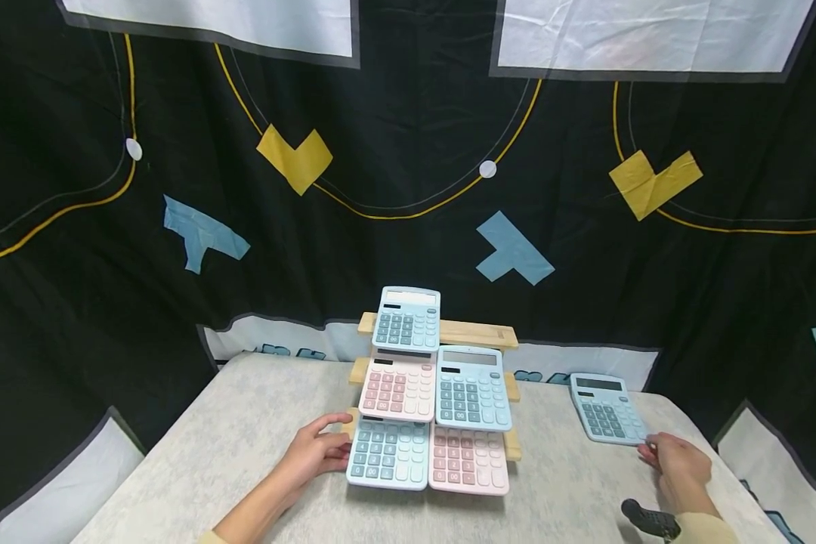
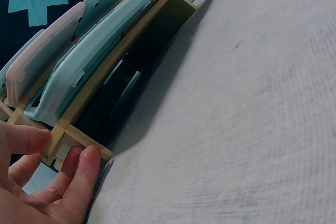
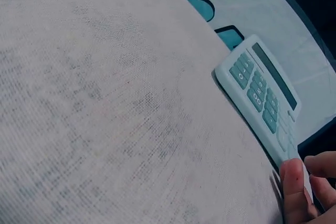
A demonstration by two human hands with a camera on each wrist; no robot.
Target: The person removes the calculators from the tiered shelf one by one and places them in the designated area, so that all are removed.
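The single blue calculator (image 1: pixel 607 410) is at the right of the table (image 1: pixel 245 423), its near corner pinched by the right hand (image 1: pixel 681 462). The wooden rack (image 1: pixel 479 333) bears five more calculators (image 1: pixel 472 387) in three tiers. The left hand (image 1: pixel 316 451), thumb uppermost, grips the rack's left end.

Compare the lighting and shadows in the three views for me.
Head: bright, a soft shadow falling on the table below the lowest calculators; left wrist: dimmer, the rack casting a broad dark shadow; right wrist: also dim, a thin shadow along the edge of the lone calculator.
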